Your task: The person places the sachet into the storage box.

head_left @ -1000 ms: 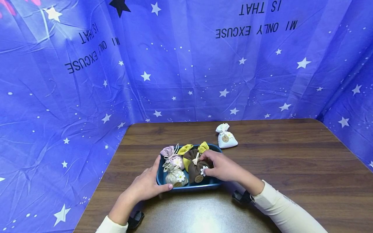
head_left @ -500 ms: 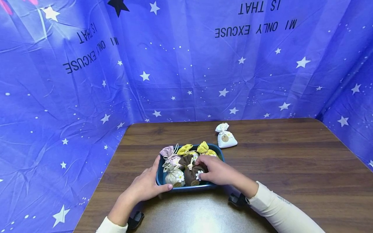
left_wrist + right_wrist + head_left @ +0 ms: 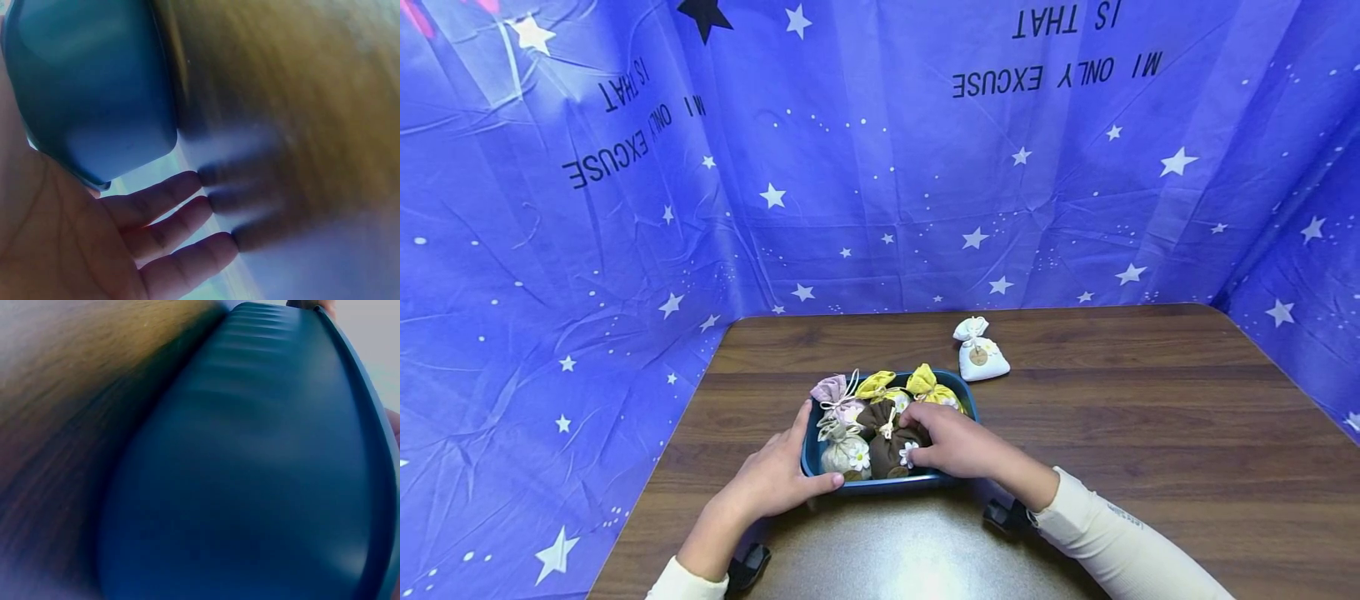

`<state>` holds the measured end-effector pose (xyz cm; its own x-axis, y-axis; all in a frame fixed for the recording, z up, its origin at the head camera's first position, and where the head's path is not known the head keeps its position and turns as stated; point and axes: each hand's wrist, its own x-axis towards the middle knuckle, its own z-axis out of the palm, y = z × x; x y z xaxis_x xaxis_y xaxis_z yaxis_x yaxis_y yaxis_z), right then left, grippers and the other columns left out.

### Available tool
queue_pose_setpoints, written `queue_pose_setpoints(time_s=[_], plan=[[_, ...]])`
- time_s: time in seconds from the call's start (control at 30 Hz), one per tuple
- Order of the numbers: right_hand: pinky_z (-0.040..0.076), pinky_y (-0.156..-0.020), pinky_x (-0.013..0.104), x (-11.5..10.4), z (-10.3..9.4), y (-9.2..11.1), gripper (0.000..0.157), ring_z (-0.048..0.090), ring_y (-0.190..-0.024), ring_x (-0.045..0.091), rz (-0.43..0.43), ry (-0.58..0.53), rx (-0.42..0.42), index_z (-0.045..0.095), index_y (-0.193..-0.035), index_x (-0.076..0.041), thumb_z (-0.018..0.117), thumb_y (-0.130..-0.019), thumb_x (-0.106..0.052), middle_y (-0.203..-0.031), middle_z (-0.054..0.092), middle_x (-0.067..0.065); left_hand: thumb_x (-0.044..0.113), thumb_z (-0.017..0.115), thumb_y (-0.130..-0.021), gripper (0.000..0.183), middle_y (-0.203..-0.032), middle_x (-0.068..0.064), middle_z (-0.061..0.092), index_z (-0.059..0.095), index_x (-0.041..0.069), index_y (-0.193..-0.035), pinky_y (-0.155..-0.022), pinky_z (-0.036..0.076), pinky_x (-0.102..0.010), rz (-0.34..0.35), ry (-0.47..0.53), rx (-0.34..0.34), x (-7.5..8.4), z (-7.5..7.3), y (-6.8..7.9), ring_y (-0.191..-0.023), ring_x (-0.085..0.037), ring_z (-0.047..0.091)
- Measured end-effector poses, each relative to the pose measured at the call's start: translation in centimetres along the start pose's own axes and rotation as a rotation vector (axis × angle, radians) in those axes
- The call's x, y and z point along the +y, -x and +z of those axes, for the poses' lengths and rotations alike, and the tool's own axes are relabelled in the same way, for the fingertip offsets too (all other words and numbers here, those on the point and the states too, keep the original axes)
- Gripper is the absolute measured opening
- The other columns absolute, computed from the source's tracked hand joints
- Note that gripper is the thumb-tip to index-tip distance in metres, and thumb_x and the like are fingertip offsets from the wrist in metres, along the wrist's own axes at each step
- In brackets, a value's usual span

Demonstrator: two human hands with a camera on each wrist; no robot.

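In the head view a dark teal plastic tray [image 3: 966, 400] holds several small drawstring sachets. My left hand [image 3: 775, 471] steadies its left end, thumb along the front rim; in the left wrist view three straight fingers [image 3: 181, 262] stand clear of the tray wall [image 3: 94, 94]. With thumb and fingers my right hand [image 3: 958, 442] grips a dark brown sachet [image 3: 886, 450] with a daisy, at the tray's front. A grey-beige sachet [image 3: 842, 457] lies left of it. Behind are a lilac sachet [image 3: 832, 390] and two yellow sachets [image 3: 876, 384]. The right wrist view shows mostly tray wall [image 3: 250, 456].
A white sachet [image 3: 983, 360] with a round tag lies outside the tray, by its back right corner. All this stands on a brown wood-grain table [image 3: 1150, 417]. A blue star-print cloth [image 3: 910, 208] hangs around its back and sides.
My right hand has moved the brown sachet left and a little down against the grey-beige one, uncovering more of the yellow sachets. The left hand has stayed in place.
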<state>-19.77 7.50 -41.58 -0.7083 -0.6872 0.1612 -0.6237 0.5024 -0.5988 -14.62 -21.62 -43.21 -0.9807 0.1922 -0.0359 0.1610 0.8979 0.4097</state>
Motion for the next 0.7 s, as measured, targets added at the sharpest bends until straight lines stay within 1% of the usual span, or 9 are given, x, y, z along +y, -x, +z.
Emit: queue_pose_setpoints(time_s=[0.13, 0.37, 0.53, 0.6, 0.7], plan=[[0.045, -0.076, 0.032, 0.0, 0.0, 0.0, 0.025, 0.054, -0.084, 0.011, -0.003, 0.015, -0.004, 0.063, -0.103, -0.010, 0.075, -0.081, -0.012, -0.093, 0.062, -0.004, 0.072, 0.072, -0.072, 0.124, -0.136, -0.029, 0.053, 0.011, 0.008, -0.160, -0.097, 0.043, -0.058, 0.000, 0.005, 0.000, 0.0, 0.0, 0.0, -0.126, -0.042, 0.051], [0.046, -0.078, 0.033, -0.1, -0.3, 0.1, 0.026, 0.056, -0.086, 0.013, -0.013, 0.033, -0.003, 0.064, -0.104, -0.009, 0.075, -0.081, -0.014, -0.095, 0.063, -0.002, 0.072, 0.072, -0.072, 0.124, -0.137, -0.030, 0.052, 0.011, 0.008, -0.160, -0.097, 0.043, -0.059, 0.000, 0.014, -0.003, 0.0, -0.1, 0.0, -0.126, -0.043, 0.050], [0.043, -0.073, 0.032, -0.2, -0.8, 0.2, 0.026, 0.055, -0.081, 0.018, -0.039, 0.044, 0.006, 0.064, -0.102, -0.006, 0.076, -0.079, -0.012, -0.085, 0.060, 0.002, 0.073, 0.072, -0.072, 0.125, -0.137, -0.029, 0.053, 0.011, 0.008, -0.160, -0.097, 0.043, -0.058, -0.002, 0.010, -0.005, 0.0, -0.1, 0.0, -0.126, -0.042, 0.051], [0.042, -0.072, 0.032, -0.1, -1.0, 0.3, 0.027, 0.054, -0.079, 0.020, -0.037, 0.043, 0.004, 0.064, -0.102, -0.005, 0.074, -0.078, -0.010, -0.082, 0.059, 0.004, 0.073, 0.072, -0.072, 0.125, -0.137, -0.029, 0.053, 0.011, 0.008, -0.160, -0.097, 0.043, -0.058, -0.004, 0.007, -0.005, 0.0, -0.1, 0.0, -0.126, -0.042, 0.051], [0.044, -0.074, 0.030, -0.1, -1.3, 0.4, 0.028, 0.058, -0.081, 0.020, -0.023, 0.015, -0.002, 0.064, -0.105, -0.003, 0.073, -0.078, -0.007, -0.087, 0.062, 0.005, 0.073, 0.072, -0.072, 0.125, -0.137, -0.029, 0.053, 0.011, 0.008, -0.160, -0.097, 0.043, -0.058, -0.006, 0.006, -0.008, 0.0, 0.0, 0.0, -0.126, -0.042, 0.051]])
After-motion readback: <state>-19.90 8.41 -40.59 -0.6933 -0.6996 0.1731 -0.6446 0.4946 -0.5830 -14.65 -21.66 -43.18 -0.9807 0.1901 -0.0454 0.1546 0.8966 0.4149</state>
